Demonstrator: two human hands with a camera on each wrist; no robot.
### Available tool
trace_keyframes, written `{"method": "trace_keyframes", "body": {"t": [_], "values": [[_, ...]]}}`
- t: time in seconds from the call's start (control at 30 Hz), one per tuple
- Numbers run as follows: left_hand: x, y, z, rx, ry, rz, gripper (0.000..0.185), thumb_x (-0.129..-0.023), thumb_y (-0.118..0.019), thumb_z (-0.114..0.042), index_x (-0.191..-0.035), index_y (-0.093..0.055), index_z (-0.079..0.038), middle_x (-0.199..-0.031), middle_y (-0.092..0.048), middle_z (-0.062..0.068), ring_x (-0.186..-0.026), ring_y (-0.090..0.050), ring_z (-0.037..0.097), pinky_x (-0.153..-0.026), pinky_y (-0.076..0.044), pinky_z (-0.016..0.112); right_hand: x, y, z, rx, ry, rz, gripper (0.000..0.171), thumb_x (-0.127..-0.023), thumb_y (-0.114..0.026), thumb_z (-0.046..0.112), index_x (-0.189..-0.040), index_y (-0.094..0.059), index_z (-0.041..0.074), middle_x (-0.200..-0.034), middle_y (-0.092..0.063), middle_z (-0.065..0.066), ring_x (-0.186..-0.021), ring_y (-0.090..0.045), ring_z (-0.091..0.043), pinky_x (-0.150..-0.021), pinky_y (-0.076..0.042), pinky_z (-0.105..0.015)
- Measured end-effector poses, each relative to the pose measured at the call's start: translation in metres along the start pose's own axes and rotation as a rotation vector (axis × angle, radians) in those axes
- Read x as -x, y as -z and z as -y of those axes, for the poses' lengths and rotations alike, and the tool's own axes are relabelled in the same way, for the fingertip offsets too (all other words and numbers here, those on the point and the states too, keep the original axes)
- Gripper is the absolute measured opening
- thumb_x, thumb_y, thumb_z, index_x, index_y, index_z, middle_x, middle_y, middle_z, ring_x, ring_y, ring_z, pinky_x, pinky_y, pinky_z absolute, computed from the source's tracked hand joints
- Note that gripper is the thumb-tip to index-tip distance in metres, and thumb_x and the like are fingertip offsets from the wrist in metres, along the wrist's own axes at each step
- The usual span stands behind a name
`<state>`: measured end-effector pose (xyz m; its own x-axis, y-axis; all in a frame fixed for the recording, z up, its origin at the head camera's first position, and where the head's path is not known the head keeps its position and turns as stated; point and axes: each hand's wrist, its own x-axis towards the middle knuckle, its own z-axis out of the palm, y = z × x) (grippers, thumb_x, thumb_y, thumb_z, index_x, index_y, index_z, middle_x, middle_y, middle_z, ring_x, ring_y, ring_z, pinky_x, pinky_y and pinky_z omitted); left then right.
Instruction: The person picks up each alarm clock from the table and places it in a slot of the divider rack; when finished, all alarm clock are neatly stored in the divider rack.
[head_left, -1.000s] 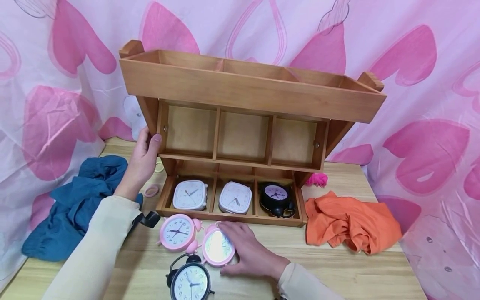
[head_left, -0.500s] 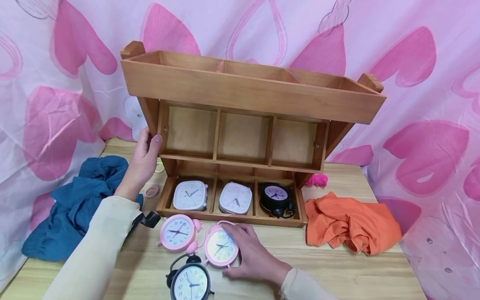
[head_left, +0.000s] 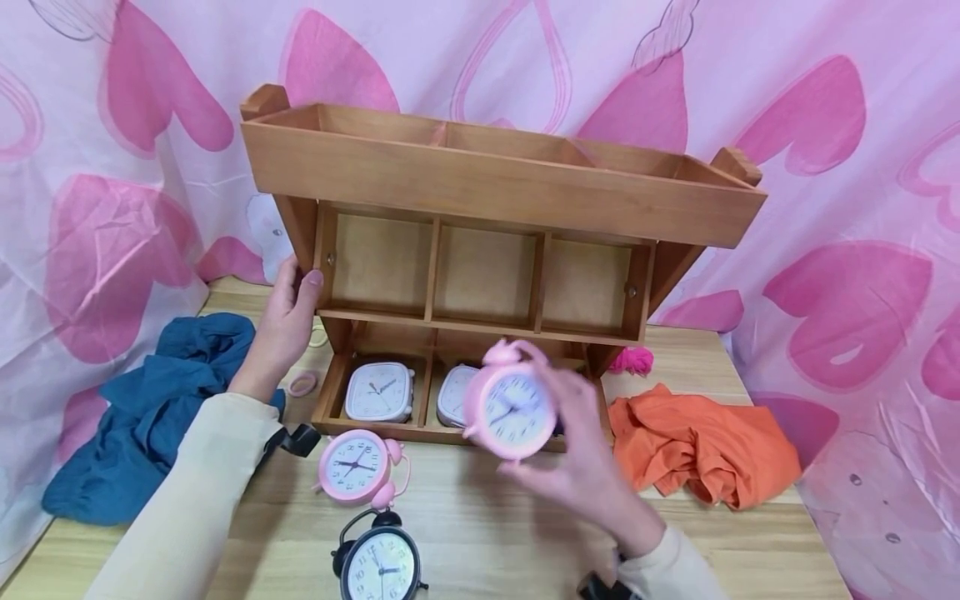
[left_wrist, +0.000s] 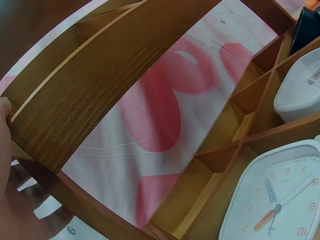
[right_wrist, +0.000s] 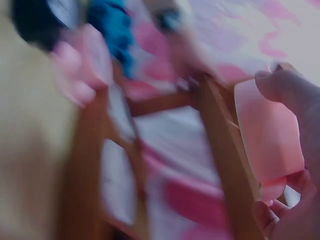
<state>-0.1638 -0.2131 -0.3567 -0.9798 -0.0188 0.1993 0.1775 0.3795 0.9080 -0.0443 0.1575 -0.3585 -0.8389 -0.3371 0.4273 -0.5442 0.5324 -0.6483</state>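
My left hand (head_left: 279, 329) grips the left side of a tiered wooden rack (head_left: 495, 185); its thumb and fingers lie around the side board. My right hand (head_left: 588, 467) holds a pink twin-bell alarm clock (head_left: 517, 412) by its side, raised in front of the bottom tier. Two white square clocks sit there: one in the left compartment (head_left: 378, 392), one in the middle (head_left: 452, 398), partly covered. The held clock and hand hide most of the right compartment. Another pink alarm clock (head_left: 352, 467) and a black alarm clock (head_left: 381, 568) lie on the table, faces up.
A blue cloth (head_left: 176, 400) is heaped at the left, an orange cloth (head_left: 697, 442) at the right. Bright pink yarn (head_left: 632, 360) lies behind the rack's right side. A pink ring (head_left: 302, 383) lies near my left wrist. A heart-patterned curtain (head_left: 825, 275) surrounds the table.
My right hand has lifted the second pink alarm clock off the table and carried it up and right, over the rack's front edge. The left hand stays on the rack.
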Motion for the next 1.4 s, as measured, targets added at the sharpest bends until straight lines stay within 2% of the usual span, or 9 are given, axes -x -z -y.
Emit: {"method": "trace_keyframes", "body": {"t": [0.1, 0.2, 0.3, 0.37, 0.47, 0.7, 0.97, 1.2, 1.4], "values": [[0.0, 0.0, 0.0, -0.001, 0.01, 0.004, 0.061, -0.107, -0.032, -0.041, -0.158, -0.01, -0.018, -0.161, -0.021, 0.015, -0.146, -0.024, 0.039, -0.114, -0.025, 0.066, -0.025, 0.027, 0.002, 0.004, 0.013, -0.145, 0.116, -0.057, -0.094, 0.016, -0.154, -0.031, 0.014, -0.149, -0.042, -0.006, -0.132, -0.033, -0.023, -0.105, -0.035, -0.052], [0.0, 0.0, 0.001, 0.003, 0.008, 0.004, 0.06, -0.107, -0.032, -0.041, -0.158, -0.01, -0.018, -0.161, -0.022, 0.015, -0.146, -0.025, 0.039, -0.114, -0.025, 0.066, -0.044, 0.047, -0.002, -0.024, -0.075, -0.244, 0.114, -0.061, -0.093, 0.01, -0.155, -0.03, 0.021, -0.151, -0.04, -0.002, -0.131, -0.031, -0.018, -0.103, -0.033, -0.045], [0.0, -0.001, 0.001, 0.011, -0.006, 0.002, 0.06, -0.107, -0.033, -0.041, -0.158, -0.011, -0.018, -0.16, -0.023, 0.014, -0.146, -0.026, 0.038, -0.114, -0.026, 0.065, -0.056, 0.059, -0.014, -0.025, -0.155, -0.327, 0.109, -0.064, -0.091, 0.006, -0.154, -0.031, 0.023, -0.147, -0.04, -0.006, -0.128, -0.033, -0.017, -0.102, -0.038, -0.043], [0.0, -0.001, 0.001, 0.013, -0.012, 0.002, 0.06, -0.107, -0.033, -0.04, -0.158, -0.011, -0.018, -0.16, -0.024, 0.014, -0.145, -0.027, 0.038, -0.114, -0.027, 0.065, -0.061, 0.062, -0.029, 0.019, -0.182, -0.371, 0.108, -0.065, -0.091, 0.012, -0.153, -0.031, 0.029, -0.146, -0.041, -0.001, -0.128, -0.034, -0.015, -0.101, -0.038, -0.044], [0.001, -0.002, 0.001, 0.013, -0.009, 0.004, 0.06, -0.107, -0.033, -0.041, -0.158, -0.011, -0.018, -0.16, -0.023, 0.014, -0.146, -0.026, 0.038, -0.114, -0.027, 0.065, -0.07, 0.062, -0.04, 0.086, -0.16, -0.415, 0.103, -0.066, -0.091, 0.019, -0.152, -0.034, 0.029, -0.146, -0.045, 0.001, -0.13, -0.032, -0.019, -0.104, -0.033, -0.047], [0.001, -0.003, -0.001, 0.026, -0.007, 0.003, 0.06, -0.106, -0.034, -0.042, -0.158, -0.012, -0.019, -0.16, -0.024, 0.013, -0.145, -0.027, 0.037, -0.114, -0.027, 0.063, -0.076, 0.045, -0.053, 0.316, -0.116, -0.504, 0.105, -0.064, -0.092, 0.032, -0.151, -0.035, 0.017, -0.146, -0.047, -0.009, -0.134, -0.026, -0.034, -0.106, -0.016, -0.056], [0.002, -0.001, -0.002, 0.02, -0.013, 0.0, 0.06, -0.107, -0.033, -0.042, -0.158, -0.012, -0.019, -0.16, -0.023, 0.014, -0.146, -0.026, 0.038, -0.114, -0.027, 0.064, -0.071, 0.035, -0.054, 0.416, -0.184, -0.478, 0.112, -0.065, -0.092, 0.038, -0.154, -0.027, 0.018, -0.15, -0.04, -0.014, -0.141, -0.019, -0.033, -0.102, -0.013, -0.062], [0.003, -0.001, 0.0, 0.018, -0.007, 0.0, 0.06, -0.107, -0.033, -0.041, -0.158, -0.011, -0.019, -0.161, -0.023, 0.013, -0.146, -0.026, 0.037, -0.115, -0.026, 0.064, -0.068, 0.035, -0.053, 0.481, -0.113, -0.388, 0.099, -0.081, -0.08, 0.034, -0.156, -0.022, 0.006, -0.159, -0.026, -0.017, -0.147, -0.014, -0.039, -0.099, -0.017, -0.065], [0.0, 0.0, 0.002, 0.016, -0.006, -0.003, 0.061, -0.107, -0.034, -0.042, -0.158, -0.011, -0.02, -0.161, -0.022, 0.013, -0.147, -0.025, 0.037, -0.115, -0.027, 0.064, -0.068, 0.039, -0.06, 0.524, -0.059, -0.342, 0.088, -0.089, -0.067, 0.037, -0.157, -0.02, 0.007, -0.165, -0.016, -0.013, -0.152, -0.009, -0.034, -0.112, -0.008, -0.063]]}}
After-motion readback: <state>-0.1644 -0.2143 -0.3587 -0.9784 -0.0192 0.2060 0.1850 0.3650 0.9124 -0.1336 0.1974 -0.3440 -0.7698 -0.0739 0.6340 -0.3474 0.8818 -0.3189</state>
